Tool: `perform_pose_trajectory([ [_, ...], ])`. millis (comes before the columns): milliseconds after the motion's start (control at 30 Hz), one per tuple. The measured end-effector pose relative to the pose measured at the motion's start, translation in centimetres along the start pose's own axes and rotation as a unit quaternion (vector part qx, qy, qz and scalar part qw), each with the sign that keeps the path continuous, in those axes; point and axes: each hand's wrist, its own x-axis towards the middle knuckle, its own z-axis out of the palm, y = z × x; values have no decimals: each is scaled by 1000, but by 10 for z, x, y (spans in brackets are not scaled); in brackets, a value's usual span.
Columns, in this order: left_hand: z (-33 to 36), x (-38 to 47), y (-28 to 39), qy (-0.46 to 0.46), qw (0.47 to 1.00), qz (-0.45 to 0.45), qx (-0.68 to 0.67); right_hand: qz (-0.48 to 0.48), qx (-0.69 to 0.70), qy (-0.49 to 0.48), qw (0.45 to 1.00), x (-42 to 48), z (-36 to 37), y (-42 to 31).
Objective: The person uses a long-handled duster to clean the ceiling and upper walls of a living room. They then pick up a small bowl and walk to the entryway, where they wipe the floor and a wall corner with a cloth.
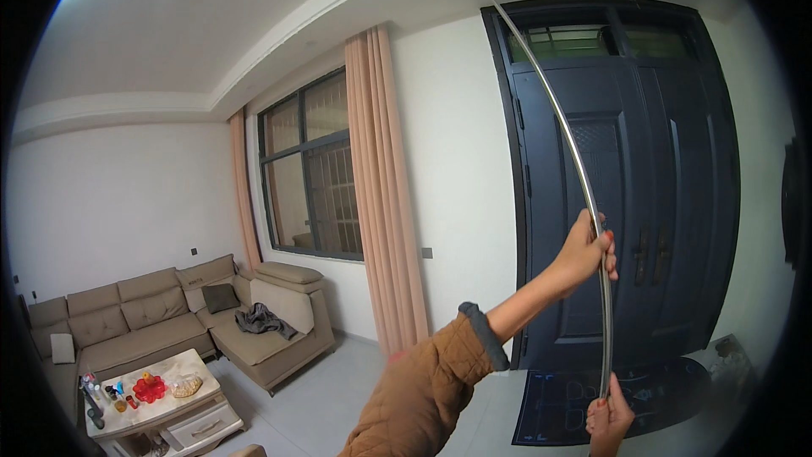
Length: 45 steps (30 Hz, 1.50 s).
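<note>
A long, shiny metal pole [574, 146] slants from the lower right up to the ceiling and looks bent by the lens. Around its middle part my left hand [587, 251] is closed, at the end of a raised arm in a brown quilted sleeve with a dark cuff. Lower down, my right hand [610, 416] grips the pole near its visible bottom end. A small dark piece shows at the pole's top, cut off by the picture's edge, so its kind is unclear.
Behind the pole stands a dark blue double door [590, 203], with a dark doormat [571, 412] before it. Pink curtains [387, 203] flank a barred window [317, 171]. At the left are a beige sectional sofa [143, 349] and a coffee table [152, 403] bearing small items.
</note>
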Motion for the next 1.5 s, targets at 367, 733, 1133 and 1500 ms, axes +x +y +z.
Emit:
perform_pose_trajectory([
  [367, -16, -29, -27, 17, 1000, -8, 1, 81, -19, 5, 997, -22, 14, 30],
  [733, -56, 32, 7, 125, 991, -14, 53, 84, 76, -45, 993, 61, 43, -7],
  [1133, -20, 53, 19, 73, 995, -36, 61, 90, 57, 36, 994, 49, 40, -37],
  [1500, 30, -29, -54, -65, 995, -13, -70, 8, -140, 47, 989, -52, -39, 40],
])
